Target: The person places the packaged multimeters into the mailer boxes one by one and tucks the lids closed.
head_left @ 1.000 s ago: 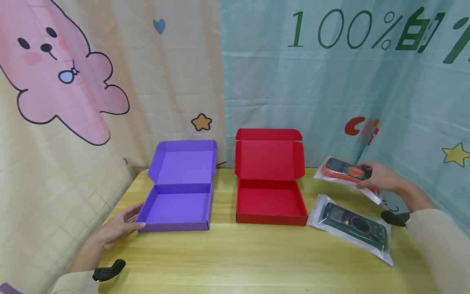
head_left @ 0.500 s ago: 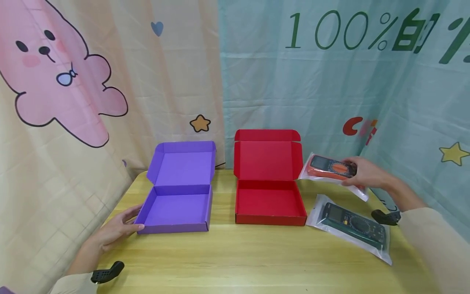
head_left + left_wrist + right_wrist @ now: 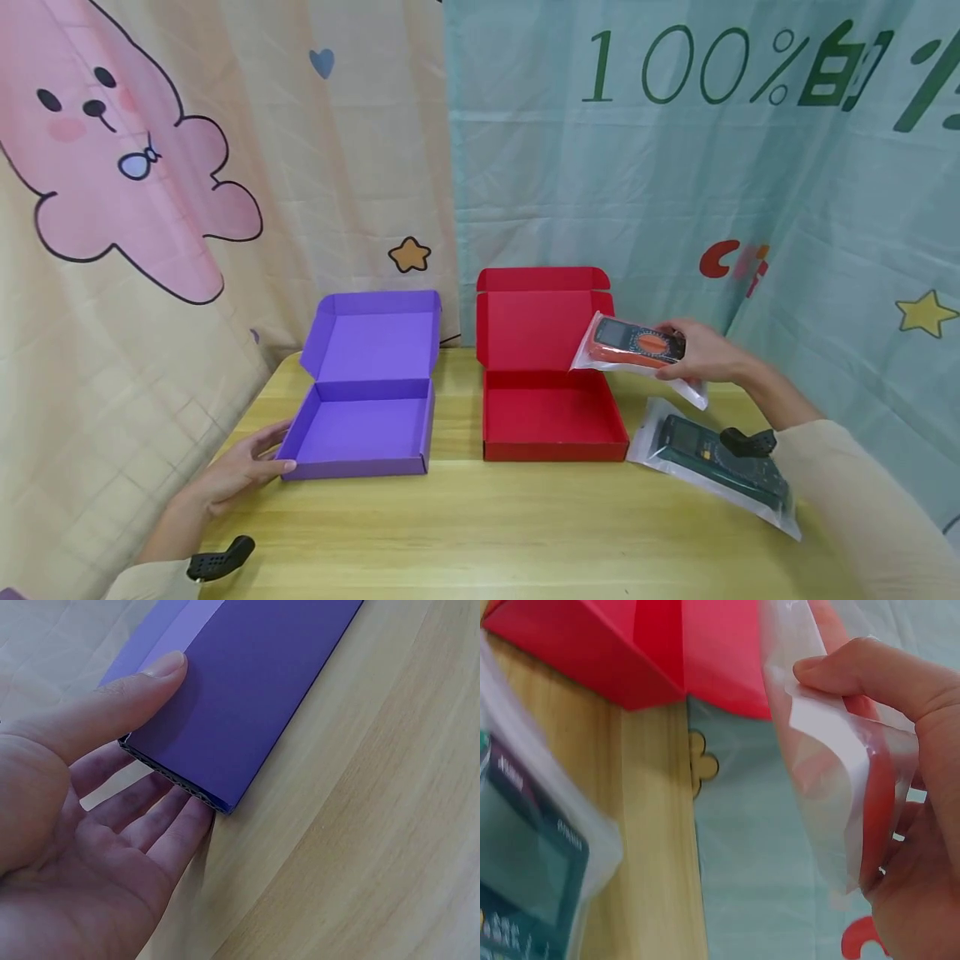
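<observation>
My right hand [image 3: 699,353] grips a red multimeter [image 3: 633,343] in a clear plastic bag by its near right end. The bagged meter is held up, its far end overlapping the raised lid of the red cardboard box [image 3: 555,451]. In the right wrist view, the thumb [image 3: 855,671] presses on the bag [image 3: 810,772]. My left hand [image 3: 236,471] rests at the front left corner of an open purple cardboard box [image 3: 360,466]. Its thumb [image 3: 142,694] lies along the box's front wall [image 3: 240,690]; the other fingers reach the side wall, tips hidden.
A dark green multimeter [image 3: 723,462] in another clear bag lies on the wooden table [image 3: 465,533], right of the red box and partly behind my right wrist's black camera mount [image 3: 748,442]. Printed curtains [image 3: 525,167] hang close behind the table.
My right hand has carried the bagged red multimeter leftward, from the table's right side to the red box's lid. The left hand stays at the purple box.
</observation>
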A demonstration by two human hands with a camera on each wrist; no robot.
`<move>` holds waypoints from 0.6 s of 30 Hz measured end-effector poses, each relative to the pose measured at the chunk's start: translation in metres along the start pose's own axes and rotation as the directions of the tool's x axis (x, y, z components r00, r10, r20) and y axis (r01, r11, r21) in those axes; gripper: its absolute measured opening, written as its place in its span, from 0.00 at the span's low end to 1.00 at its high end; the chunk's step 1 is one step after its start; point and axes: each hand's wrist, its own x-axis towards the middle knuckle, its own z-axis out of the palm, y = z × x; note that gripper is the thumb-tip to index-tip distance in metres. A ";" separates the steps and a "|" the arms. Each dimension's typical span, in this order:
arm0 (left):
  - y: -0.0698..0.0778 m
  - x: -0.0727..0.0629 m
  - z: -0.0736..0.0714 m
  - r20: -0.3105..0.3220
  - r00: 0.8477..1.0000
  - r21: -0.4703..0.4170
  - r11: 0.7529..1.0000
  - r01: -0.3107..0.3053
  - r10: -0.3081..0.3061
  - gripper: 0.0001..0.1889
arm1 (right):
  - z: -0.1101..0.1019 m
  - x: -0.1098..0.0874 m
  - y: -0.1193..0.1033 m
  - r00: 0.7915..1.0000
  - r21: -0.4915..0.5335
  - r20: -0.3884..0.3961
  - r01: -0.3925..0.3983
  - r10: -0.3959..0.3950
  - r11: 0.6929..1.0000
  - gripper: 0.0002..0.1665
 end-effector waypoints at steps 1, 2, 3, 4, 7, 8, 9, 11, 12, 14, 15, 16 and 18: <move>-0.001 0.000 0.000 0.001 1.000 -0.005 1.000 -0.005 0.005 0.47 | 0.002 0.002 -0.001 1.000 0.005 0.002 0.009 -0.010 1.000 0.53; -0.001 -0.001 0.000 -0.004 1.000 -0.006 1.000 -0.004 0.004 0.47 | 0.005 0.004 -0.003 1.000 0.012 0.003 0.017 -0.017 1.000 0.53; -0.001 -0.001 0.001 -0.009 1.000 -0.005 1.000 -0.002 0.002 0.47 | 0.007 0.006 -0.005 1.000 0.016 0.002 0.029 -0.029 0.999 0.53; -0.001 0.000 0.001 -0.008 1.000 -0.006 1.000 -0.006 0.006 0.47 | 0.009 0.007 -0.007 0.999 0.021 0.001 0.038 -0.038 0.999 0.53; -0.001 0.001 0.001 -0.003 1.000 -0.006 1.000 -0.017 0.017 0.46 | 0.014 0.012 -0.015 0.998 0.028 -0.001 0.061 -0.061 0.998 0.52; -0.001 0.001 0.001 -0.006 1.000 -0.005 1.000 -0.014 0.014 0.46 | 0.015 0.014 -0.019 0.998 0.032 0.000 0.067 -0.067 0.997 0.52; -0.001 0.001 0.001 -0.006 1.000 -0.006 1.000 -0.009 0.009 0.46 | 0.017 0.016 -0.022 0.997 0.034 0.002 0.075 -0.075 0.997 0.52; -0.001 0.000 0.000 -0.004 1.000 -0.018 1.000 -0.005 0.005 0.47 | 0.022 0.019 -0.027 0.996 0.039 0.004 0.084 -0.084 0.996 0.53; -0.002 0.000 -0.001 -0.005 1.000 -0.022 1.000 -0.002 0.002 0.47 | 0.024 0.021 -0.030 0.996 0.042 0.005 0.092 -0.092 0.995 0.53; -0.002 0.000 -0.001 -0.007 1.000 -0.032 0.999 0.005 -0.005 0.47 | 0.030 0.025 -0.034 0.993 0.049 0.006 0.115 -0.115 0.992 0.53; -0.002 0.000 -0.001 -0.003 1.000 -0.036 0.999 0.003 -0.003 0.48 | 0.034 0.027 -0.036 0.992 0.061 0.007 0.128 -0.129 0.990 0.53; -0.002 0.000 -0.001 -0.002 1.000 -0.038 0.999 0.002 -0.002 0.48 | 0.037 0.029 -0.038 0.990 0.066 0.006 0.139 -0.140 0.988 0.52; -0.002 0.000 -0.001 -0.001 1.000 -0.033 0.999 0.003 -0.003 0.48 | 0.044 0.032 -0.042 0.987 0.076 0.004 0.162 -0.163 0.984 0.51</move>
